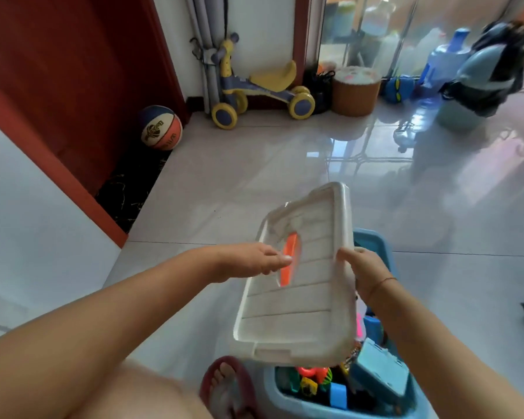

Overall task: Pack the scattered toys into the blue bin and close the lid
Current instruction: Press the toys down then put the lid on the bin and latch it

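My left hand and right hand clamped on white ribbed plastic lid, tilted above toy-filled blue plastic bin at 6 o'clock

The lid is white with ribbed bands and an orange handle; the bin is blue, filled with red, yellow, green and blue toys. The ride-on trike is yellow and grey-blue, the ball navy, cream and orange, the floor glossy pale grey
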Demonstrator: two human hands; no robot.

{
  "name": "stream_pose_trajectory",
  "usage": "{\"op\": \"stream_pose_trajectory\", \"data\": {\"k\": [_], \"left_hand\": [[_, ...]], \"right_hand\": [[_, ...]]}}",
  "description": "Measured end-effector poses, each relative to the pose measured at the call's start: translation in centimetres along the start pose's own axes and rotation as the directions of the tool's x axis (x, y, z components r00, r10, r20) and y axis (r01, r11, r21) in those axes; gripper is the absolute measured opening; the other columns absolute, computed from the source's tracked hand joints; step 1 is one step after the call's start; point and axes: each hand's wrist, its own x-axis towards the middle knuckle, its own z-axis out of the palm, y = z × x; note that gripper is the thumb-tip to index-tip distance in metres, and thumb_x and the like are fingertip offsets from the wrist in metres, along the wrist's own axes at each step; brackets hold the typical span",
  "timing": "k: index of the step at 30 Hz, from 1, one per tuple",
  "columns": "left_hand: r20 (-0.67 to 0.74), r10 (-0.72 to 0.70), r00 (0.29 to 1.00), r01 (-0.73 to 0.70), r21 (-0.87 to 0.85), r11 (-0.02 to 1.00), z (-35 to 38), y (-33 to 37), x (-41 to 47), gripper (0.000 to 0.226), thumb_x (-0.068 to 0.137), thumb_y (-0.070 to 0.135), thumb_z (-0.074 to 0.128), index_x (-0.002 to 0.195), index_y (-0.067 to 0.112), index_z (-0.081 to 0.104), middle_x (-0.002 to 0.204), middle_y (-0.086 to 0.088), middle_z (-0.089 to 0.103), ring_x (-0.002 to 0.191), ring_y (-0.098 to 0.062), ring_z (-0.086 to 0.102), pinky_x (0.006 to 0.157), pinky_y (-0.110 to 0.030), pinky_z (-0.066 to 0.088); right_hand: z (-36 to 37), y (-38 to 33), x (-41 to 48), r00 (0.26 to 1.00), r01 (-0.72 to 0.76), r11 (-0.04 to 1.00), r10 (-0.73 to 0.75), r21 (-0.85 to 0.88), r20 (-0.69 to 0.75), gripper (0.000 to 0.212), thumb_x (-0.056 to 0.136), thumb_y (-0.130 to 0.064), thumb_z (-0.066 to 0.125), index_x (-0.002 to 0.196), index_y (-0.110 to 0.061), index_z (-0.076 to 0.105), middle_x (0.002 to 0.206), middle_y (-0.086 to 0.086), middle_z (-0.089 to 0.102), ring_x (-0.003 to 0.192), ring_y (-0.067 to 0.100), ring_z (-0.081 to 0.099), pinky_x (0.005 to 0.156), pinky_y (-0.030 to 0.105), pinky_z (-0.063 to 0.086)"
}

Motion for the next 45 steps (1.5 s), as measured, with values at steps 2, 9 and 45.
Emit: {"op": "stream_pose_trajectory", "data": {"k": [2,9,45], "left_hand": [[-0.144,-0.041,0.989,0.038,-0.017,0.999,1.5,0.4,1.6,0.046,0.096,0.047,0.045,0.13,0.016,0.052,0.135,-0.001,0.05,0.125,-0.019,0.046,0.101,-0.029,0.034],[-0.415,-0.465,0.782,0.365,-0.301,0.881,9.1,-4.3,7.9,0.076,0.093,0.054,0.04,0.15,0.012,0.014,0.155,-0.015,0.02,0.141,-0.035,0.023,0.114,-0.045,0.025],[-0.657,-0.179,0.733,0.339,0.124,0.932,7.8,-1.9,17.2,0.057,0.094,0.056,0.033,0.139,0.023,0.04,0.15,-0.005,0.03,0.142,-0.026,0.017,0.113,-0.057,-0.002]], "right_hand": [[-4.7,1.9,-0.8,0.992,-0.081,0.997,0.08,-0.003,-0.095,0.006,0.065,-0.012,0.06,0.067,-0.006,0.058,0.061,0.011,0.046,0.051,0.024,0.045,0.049,0.023,0.043],[-12.6,10.3,-2.8,0.943,-0.168,0.96,0.092,-0.222,-0.318,0.026,0.08,-0.018,0.059,0.081,0.008,0.065,0.076,0.008,0.053,0.069,0.022,0.044,0.064,0.031,0.036],[-12.8,11.8,-3.4,0.842,-0.236,0.97,0.175,-0.057,-0.511,0.105,0.073,-0.04,0.076,0.148,-0.009,0.011,0.152,0.021,0.018,0.139,0.034,0.023,0.111,0.045,0.023]]}}
